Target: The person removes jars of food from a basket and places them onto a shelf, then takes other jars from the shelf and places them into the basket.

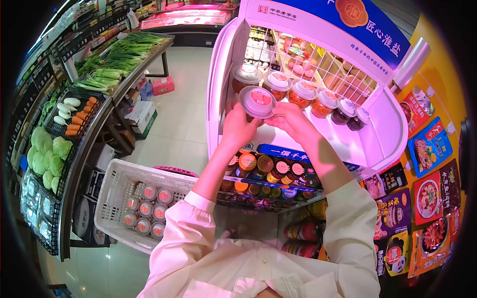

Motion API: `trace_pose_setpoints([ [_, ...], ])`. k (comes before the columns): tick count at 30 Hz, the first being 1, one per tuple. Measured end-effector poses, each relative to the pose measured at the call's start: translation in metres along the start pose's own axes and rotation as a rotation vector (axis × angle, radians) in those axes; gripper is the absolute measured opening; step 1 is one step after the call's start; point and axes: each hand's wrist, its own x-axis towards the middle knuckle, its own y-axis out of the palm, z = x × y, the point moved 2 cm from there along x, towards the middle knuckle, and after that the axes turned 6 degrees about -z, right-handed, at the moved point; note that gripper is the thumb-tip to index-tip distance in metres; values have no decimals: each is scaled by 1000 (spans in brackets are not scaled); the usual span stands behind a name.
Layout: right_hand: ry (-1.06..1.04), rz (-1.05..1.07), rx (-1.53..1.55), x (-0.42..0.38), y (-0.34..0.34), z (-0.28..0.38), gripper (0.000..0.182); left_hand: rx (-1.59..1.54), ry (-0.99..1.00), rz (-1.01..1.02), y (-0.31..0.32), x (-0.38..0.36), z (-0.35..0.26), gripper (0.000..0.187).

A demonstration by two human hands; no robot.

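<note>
A round container with a pale lid and red label (257, 101) is held between both hands above the white display shelf (343, 144). My left hand (238, 124) grips its left and lower side. On its right side, the fingers of my right hand (288, 119) are closed at the rim. Behind it, along the wire grid, stand several lidded jars: one at the left (247, 77), one with orange-red contents (302, 93), and dark ones (343, 111) at the right. The container's underside is mostly hidden by my fingers.
A white crate (119, 198) of lidded containers (145, 208) stands low at the left. Bottled sauces (263, 166) fill the shelves below the display. Vegetables (124, 54) lie on a stand at the left. Colourful food packets (428, 149) hang at the right.
</note>
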Motion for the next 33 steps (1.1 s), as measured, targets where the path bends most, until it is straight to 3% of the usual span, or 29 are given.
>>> trace_pose_setpoints([
  [6,55,-53,19,33,6,-12,21,232,86,-261,10,-1,18,42],
  [9,88,-44,55,51,3,-17,20,186,294,-464,13,-13,13,42],
  [19,88,50,80,65,6,-20,18,383,369,-477,29,-10,24,45],
  [24,92,45,114,74,11,-24,16,425,238,-398,25,-6,24,58],
  [33,65,53,82,76,19,-26,17,498,257,-427,27,-6,27,74],
])
